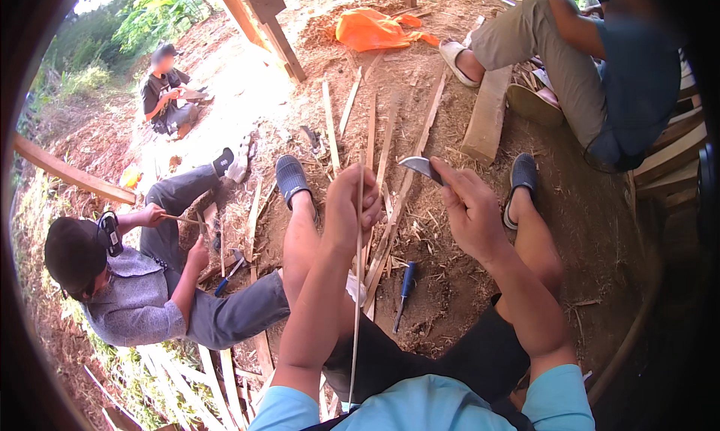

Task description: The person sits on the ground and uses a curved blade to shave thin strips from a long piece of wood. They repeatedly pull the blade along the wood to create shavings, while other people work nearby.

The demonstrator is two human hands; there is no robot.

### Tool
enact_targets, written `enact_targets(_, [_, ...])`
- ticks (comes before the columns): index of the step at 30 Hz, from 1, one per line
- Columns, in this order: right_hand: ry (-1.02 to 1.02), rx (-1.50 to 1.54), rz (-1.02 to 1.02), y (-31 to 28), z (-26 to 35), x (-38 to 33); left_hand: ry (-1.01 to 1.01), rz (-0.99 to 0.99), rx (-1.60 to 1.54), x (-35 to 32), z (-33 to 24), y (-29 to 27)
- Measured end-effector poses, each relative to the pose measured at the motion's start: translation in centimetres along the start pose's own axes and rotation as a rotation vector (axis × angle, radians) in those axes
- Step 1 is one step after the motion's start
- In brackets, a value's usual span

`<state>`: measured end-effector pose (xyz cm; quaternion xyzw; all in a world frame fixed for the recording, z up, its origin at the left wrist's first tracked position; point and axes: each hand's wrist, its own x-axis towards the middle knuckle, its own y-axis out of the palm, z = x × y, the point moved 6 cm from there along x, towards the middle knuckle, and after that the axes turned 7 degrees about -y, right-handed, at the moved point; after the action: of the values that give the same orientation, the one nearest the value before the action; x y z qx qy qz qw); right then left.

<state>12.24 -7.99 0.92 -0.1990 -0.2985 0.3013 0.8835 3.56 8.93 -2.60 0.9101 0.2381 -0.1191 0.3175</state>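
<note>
My left hand (349, 206) is closed around a long, thin wooden or bamboo strip (356, 311). The strip stands nearly upright in the picture, with its lower end reaching down by my blue shirt. In my right hand (474, 217) is a knife (422, 168), its short curved blade pointing left toward the strip. A gap shows between blade and strip. The handle is mostly hidden in my fingers. Below my hands, on the ground between my legs, lies a blue-handled tool (406, 282) with a narrow metal shaft.
Wood strips (390, 236) and shavings litter the dirt. At left, a seated person (142, 288) holds a thin stick; another blue-handled tool (229, 275) lies nearby. Someone sits farther back (169, 93). At right sits another person (577, 71) beside a thick plank (487, 120). An orange plastic sheet (375, 30) lies ahead.
</note>
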Motion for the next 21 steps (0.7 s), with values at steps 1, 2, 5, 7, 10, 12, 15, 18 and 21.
enact_targets(1, [-0.014,-0.005,0.014,0.4,0.6,0.3,0.000,0.005,-0.001,0.1,0.0,-0.2])
enact_targets(2, [-0.032,-0.009,0.033,0.9,0.9,0.6,0.003,0.006,-0.005,0.3,0.1,-0.4])
enact_targets(5, [-0.164,-0.007,-0.026,1.3,0.9,0.5,-0.009,-0.006,0.032,0.3,0.4,-0.6])
enact_targets(7, [-0.103,0.034,-0.058,0.6,-0.4,-0.2,-0.001,-0.007,0.187,0.7,0.8,0.2])
enact_targets(10, [-0.059,0.103,0.003,0.0,-1.1,-0.4,0.161,-0.010,0.524,1.2,0.8,0.7])
enact_targets(12, [0.007,0.085,0.071,0.2,-3.0,-1.1,0.282,-0.011,0.677,0.8,1.0,0.8])
enact_targets(15, [-0.032,0.130,0.111,0.9,-3.1,-1.3,0.278,-0.030,0.725,-1.3,0.5,1.8])
enact_targets(18, [-0.042,0.176,0.130,1.3,-4.2,-1.5,0.139,0.110,0.474,-0.2,3.1,1.9])
enact_targets(21, [-0.029,0.168,0.105,1.2,-4.7,-1.3,0.072,0.122,0.510,-0.2,4.2,2.4])
